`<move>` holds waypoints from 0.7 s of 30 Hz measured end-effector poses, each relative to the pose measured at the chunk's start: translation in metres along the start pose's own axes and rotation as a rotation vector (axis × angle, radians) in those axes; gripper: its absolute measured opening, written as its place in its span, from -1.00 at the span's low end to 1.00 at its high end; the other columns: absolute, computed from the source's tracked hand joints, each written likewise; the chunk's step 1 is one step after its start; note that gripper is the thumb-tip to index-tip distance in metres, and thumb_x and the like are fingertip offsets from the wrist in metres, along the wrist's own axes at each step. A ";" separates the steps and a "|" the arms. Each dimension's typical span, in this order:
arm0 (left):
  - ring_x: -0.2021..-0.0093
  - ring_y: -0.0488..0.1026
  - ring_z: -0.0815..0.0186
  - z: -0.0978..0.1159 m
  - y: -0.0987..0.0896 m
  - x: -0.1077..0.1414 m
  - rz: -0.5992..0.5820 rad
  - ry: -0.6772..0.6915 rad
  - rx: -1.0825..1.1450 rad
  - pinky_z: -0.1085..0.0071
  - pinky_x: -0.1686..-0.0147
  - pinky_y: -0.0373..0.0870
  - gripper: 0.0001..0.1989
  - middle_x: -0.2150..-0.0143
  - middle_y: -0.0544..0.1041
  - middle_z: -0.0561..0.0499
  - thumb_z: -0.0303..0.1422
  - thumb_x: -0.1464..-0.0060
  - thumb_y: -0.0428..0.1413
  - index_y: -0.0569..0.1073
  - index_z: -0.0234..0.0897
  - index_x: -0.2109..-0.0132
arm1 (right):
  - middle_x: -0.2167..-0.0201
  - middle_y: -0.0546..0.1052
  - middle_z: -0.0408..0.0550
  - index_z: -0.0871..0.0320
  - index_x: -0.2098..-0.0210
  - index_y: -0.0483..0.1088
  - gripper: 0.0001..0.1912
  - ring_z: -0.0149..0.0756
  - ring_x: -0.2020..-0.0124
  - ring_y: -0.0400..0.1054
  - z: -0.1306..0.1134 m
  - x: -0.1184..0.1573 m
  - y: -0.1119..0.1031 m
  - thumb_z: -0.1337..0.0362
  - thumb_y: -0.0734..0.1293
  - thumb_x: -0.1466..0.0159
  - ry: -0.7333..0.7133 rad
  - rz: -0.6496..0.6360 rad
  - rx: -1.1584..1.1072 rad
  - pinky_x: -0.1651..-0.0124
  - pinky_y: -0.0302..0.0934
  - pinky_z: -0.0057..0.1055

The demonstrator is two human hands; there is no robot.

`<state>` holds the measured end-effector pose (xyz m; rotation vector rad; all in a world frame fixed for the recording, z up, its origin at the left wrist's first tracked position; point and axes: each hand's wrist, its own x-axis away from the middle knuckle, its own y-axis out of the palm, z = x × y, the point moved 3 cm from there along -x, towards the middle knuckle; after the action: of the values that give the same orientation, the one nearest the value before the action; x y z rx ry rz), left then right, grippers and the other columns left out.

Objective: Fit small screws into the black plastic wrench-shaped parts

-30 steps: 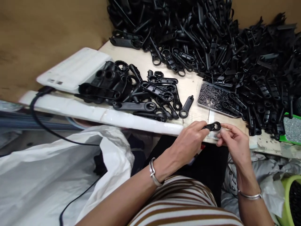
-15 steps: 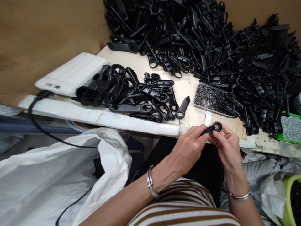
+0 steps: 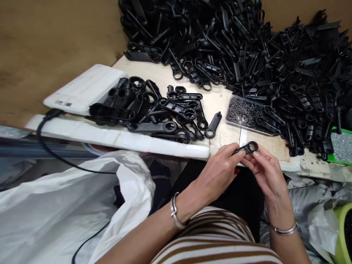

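A black plastic part (image 3: 250, 147) with a ring-shaped end is held between both hands at the table's front edge. My left hand (image 3: 218, 172) grips its narrow end with the fingers closed. At the ring end, the thumb and fingers of my right hand (image 3: 267, 168) pinch the rim. Just beyond them lies a clear box (image 3: 242, 115) of tiny dark pieces, with a few black parts over its right side. One loose black part (image 3: 213, 125) rests to the left of the box.
A large heap of black parts (image 3: 220, 36) covers the back and right. A smaller pile (image 3: 154, 110) lies at left beside a white device (image 3: 85, 90) with a black cable. Bright green tray (image 3: 341, 146) at far right; white sack (image 3: 132, 183) below the edge.
The ring end of the held part has turned slightly, and my right hand has shifted a little to the right along its rim. My left hand keeps its grip.
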<state>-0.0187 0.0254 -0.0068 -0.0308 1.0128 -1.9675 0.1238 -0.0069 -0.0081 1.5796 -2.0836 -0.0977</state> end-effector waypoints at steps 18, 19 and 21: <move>0.04 0.31 0.19 0.002 0.001 -0.003 -0.166 0.004 -0.087 0.21 0.04 0.44 -0.60 -0.05 0.33 -0.15 -0.66 -0.12 -0.15 0.34 -0.30 -0.03 | 0.22 0.53 -0.12 0.15 0.17 0.50 -0.69 -0.44 0.28 0.43 0.022 -0.001 0.013 0.25 0.51 -0.09 -0.126 0.182 -0.122 0.16 0.41 -0.53; 0.04 0.32 0.19 0.001 0.002 -0.002 -0.143 0.011 -0.087 0.21 0.05 0.45 -0.58 -0.04 0.33 -0.15 -0.67 -0.10 -0.16 0.34 -0.30 -0.04 | 0.21 0.53 -0.12 0.15 0.17 0.50 -0.69 -0.43 0.27 0.43 0.022 -0.001 0.014 0.24 0.51 -0.10 -0.112 0.159 -0.125 0.16 0.41 -0.52; 0.05 0.35 0.18 0.000 0.004 -0.001 -0.097 0.025 -0.090 0.23 0.09 0.46 -0.55 -0.03 0.34 -0.17 -0.69 -0.09 -0.17 0.36 -0.30 -0.05 | 0.22 0.53 -0.14 0.13 0.12 0.48 -0.65 -0.43 0.27 0.42 0.021 0.000 0.014 0.23 0.50 -0.11 -0.082 0.115 -0.131 0.15 0.40 -0.51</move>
<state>-0.0151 0.0255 -0.0093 -0.1076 1.1351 -2.0130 0.1022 -0.0079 -0.0209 1.3972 -2.1788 -0.2570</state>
